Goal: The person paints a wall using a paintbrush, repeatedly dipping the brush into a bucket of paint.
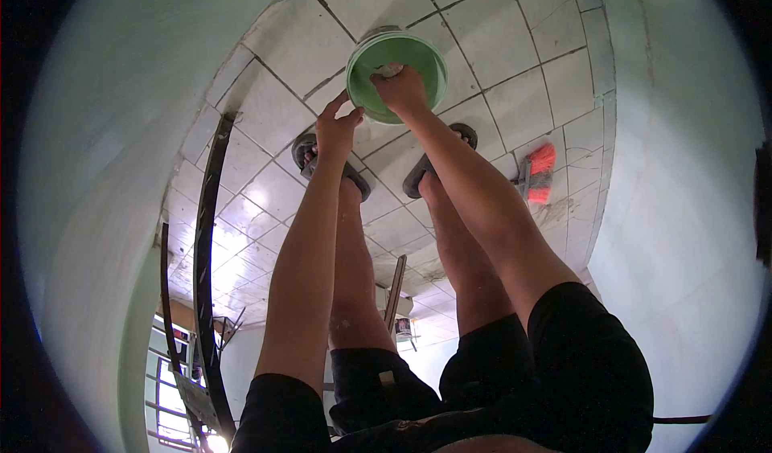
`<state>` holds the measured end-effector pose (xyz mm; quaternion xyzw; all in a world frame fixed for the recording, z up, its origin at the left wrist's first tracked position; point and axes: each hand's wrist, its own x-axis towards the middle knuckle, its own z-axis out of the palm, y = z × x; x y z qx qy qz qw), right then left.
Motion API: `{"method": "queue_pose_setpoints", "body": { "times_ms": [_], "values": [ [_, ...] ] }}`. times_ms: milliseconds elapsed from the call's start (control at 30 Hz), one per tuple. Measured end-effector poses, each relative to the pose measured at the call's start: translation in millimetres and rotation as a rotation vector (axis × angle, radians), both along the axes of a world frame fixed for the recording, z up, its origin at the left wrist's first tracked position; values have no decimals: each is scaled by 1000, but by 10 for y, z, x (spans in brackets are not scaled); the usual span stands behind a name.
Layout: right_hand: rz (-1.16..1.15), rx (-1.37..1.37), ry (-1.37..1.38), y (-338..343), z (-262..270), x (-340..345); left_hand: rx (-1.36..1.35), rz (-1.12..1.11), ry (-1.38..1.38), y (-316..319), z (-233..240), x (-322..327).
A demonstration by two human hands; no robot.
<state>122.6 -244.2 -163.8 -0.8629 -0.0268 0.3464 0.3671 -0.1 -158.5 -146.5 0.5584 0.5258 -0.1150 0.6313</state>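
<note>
A round bucket with a light green inside and a pale rim stands on the tiled floor before my feet. My right hand reaches over its mouth, with fingers curled around a small whitish item. That item is mostly covered by the fingers, so its kind is unclear. At the left side of the rim is my left hand, its thumb and fingers apart. The fingertips are at the bucket's outer edge; whether they press on it I cannot tell. Part of the bucket's inside is hidden by my right hand.
My feet in dark sandals stand just behind the bucket. A broom head with red and grey bristles lies on the right. Dark metal bars rise on the left. Pale walls flank the cracked floor tiles.
</note>
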Motion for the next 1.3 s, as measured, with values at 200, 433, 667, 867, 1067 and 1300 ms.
{"method": "queue_pose_setpoints", "body": {
  "times_ms": [200, 433, 667, 867, 1067, 1300],
  "values": [
    [-42, -131, 48, 38, 55, -69, 95, -41, -1, -23, -22, -15],
    [-192, -39, 27, -67, -19, -142, 108, -54, -11, 2, -110, -41],
    [-280, 68, 48, -111, 14, -226, 77, -43, -17, 9, -117, -30],
    [-275, 207, -30, -161, 16, -345, 155, -132, 70, -2, -90, -4],
    [-229, 48, 38, -158, -85, -215, 135, -80, -29, -34, -147, -38],
    [-60, -46, 14, -79, -282, -152, 293, -187, 5, 9, -183, -64]
  ]
}}
